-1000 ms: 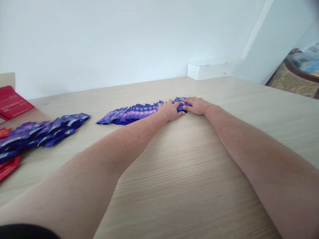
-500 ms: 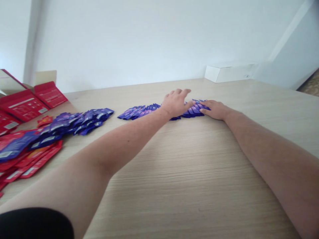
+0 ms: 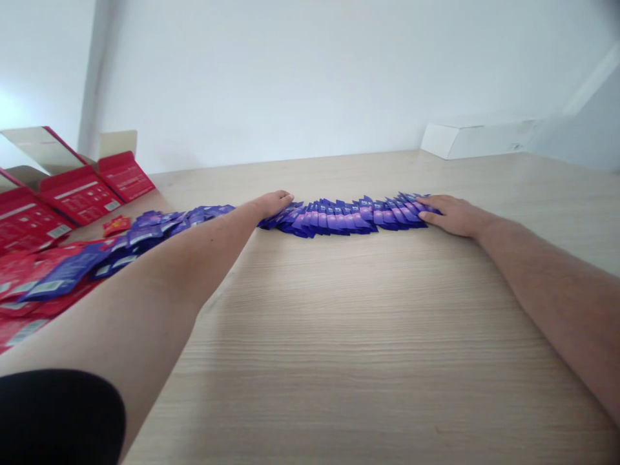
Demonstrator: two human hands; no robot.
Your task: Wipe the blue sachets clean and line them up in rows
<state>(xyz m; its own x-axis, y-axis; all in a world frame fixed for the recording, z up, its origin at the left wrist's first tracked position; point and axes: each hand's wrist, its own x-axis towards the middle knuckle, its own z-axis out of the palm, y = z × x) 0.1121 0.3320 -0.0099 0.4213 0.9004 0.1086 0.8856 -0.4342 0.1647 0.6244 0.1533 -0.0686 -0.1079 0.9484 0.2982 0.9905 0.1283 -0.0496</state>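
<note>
A row of overlapping purple packets (image 3: pixel 339 217) lies fanned across the pale wooden table. At its left end my left hand (image 3: pixel 275 203) rests against the packets, its fingers stretched out and partly hidden behind the hand. My right hand (image 3: pixel 450 214) lies flat at the other end, fingers apart, with the thumb and fingertips touching the last packets. Neither hand lifts anything. Behind my left forearm, a looser heap of purple packets (image 3: pixel 150 226) spreads out, partly covered by the arm.
Red packets (image 3: pixel 29 271) are piled at the left, with purple ones on top. Open red cardboard boxes (image 3: pixel 77 194) stand behind them, near a small orange-red packet (image 3: pixel 116 225). A white box (image 3: pixel 479 139) sits at the back right against the wall.
My left hand has moved left from over the middle of the row to its left end and come down, uncovering the middle packets. My right hand stays at the right end.
</note>
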